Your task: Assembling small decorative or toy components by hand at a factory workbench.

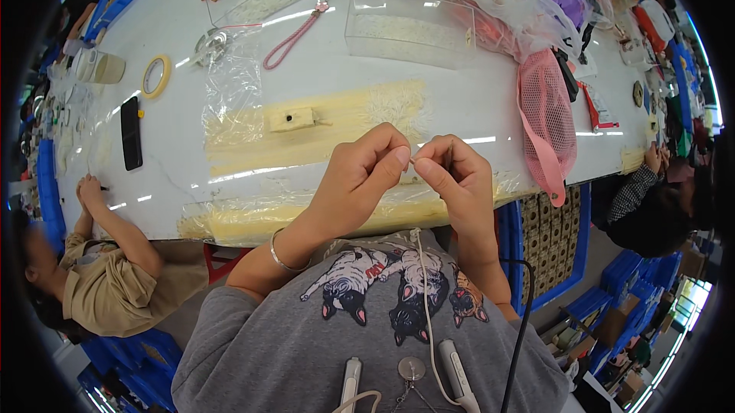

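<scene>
My left hand [367, 176] and my right hand [459, 183] meet above the table's near edge, each with thumb and index finger pinched. Between the fingertips sits a tiny thing [413, 159], too small to name. Just beyond my hands, a strip of yellowish tape [253, 141] covers part of the tabletop. On it lies a small cream block [292, 119] with a dark hole in its face. A pile of fine whitish pieces [400, 105] is spread on the tape, right beyond my fingers.
Two clear plastic boxes [409, 36] [268, 1] hold whitish bits at the back. A pink mesh bag [547, 111] hangs over the edge at right. Leftward lie a tape roll [156, 76] and a black phone [131, 133]. A blue crate [547, 241] stands below; people sit at both sides.
</scene>
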Available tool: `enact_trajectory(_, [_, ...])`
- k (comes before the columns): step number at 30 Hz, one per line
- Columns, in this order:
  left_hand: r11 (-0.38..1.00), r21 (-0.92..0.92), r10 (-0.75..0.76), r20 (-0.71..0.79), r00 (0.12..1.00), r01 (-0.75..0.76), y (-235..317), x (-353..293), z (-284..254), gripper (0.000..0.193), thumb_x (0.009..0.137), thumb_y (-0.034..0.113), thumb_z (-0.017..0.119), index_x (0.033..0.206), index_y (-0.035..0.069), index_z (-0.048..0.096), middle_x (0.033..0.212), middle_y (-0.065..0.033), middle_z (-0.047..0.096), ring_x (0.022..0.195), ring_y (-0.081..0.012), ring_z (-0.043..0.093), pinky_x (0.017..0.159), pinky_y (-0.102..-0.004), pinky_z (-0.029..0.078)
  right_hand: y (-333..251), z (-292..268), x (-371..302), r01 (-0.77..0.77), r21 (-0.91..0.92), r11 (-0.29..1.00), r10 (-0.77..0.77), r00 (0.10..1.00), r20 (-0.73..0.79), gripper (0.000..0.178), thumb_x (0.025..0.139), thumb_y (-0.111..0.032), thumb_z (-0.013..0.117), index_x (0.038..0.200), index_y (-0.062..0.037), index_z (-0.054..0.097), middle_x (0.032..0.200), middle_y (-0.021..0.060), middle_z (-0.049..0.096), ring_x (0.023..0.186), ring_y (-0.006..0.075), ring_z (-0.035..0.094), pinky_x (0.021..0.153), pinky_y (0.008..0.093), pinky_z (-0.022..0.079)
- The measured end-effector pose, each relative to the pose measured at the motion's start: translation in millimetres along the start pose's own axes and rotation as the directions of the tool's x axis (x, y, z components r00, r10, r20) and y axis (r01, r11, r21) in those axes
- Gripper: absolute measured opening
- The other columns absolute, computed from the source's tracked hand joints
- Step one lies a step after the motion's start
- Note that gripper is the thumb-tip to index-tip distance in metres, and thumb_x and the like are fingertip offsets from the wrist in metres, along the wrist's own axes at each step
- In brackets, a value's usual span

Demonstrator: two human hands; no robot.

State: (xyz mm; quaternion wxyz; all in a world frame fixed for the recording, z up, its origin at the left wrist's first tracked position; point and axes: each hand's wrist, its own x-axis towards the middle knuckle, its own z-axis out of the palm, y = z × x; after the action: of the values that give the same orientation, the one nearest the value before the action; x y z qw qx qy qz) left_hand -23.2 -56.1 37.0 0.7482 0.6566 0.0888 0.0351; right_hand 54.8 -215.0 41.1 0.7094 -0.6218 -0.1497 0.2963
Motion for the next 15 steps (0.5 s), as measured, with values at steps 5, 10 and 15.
enact_trajectory(5, [0.971,-0.236,-0.026,0.065,0.998,0.041,7.3,1.5,-4.4,0.021,0.102,0.018,0.051,0.087,0.003,0.052,0.065,0.0055,0.041,0.057,-0.0033,0.032,0.051,-0.0222,0.026,-2.5,-8.2,-0.6,0.170,-0.226,0.959,-0.148,0.983,0.111,0.014,0.091,-0.012,0.068,0.101,-0.0032,0.065,0.075,-0.0014,0.057,0.065,0.0035,0.047,0.058,0.0205,0.036])
enact_trajectory(10, [0.941,-0.320,-0.067,0.144,0.987,0.111,7.9,3.0,-8.9,0.021,0.102,0.017,0.050,0.086,0.004,0.051,0.065,0.0062,0.038,0.057,-0.0026,0.031,0.051,-0.0206,0.024,-4.3,-10.1,4.6,0.308,-0.459,0.833,-0.229,0.948,0.221,0.018,0.088,-0.018,0.072,0.096,-0.0032,0.066,0.074,0.0068,0.060,0.058,0.0126,0.054,0.054,0.0257,0.041])
enact_trajectory(15, [0.944,-0.313,-0.049,0.170,0.984,0.101,7.7,2.4,-6.3,0.021,0.102,0.017,0.050,0.086,0.004,0.051,0.065,0.0063,0.038,0.057,-0.0025,0.031,0.051,-0.0206,0.024,2.1,-12.9,9.3,0.368,-0.506,0.780,-0.257,0.926,0.276,0.025,0.086,-0.026,0.073,0.087,-0.0028,0.064,0.068,0.0088,0.058,0.055,0.0215,0.055,0.054,0.0299,0.043])
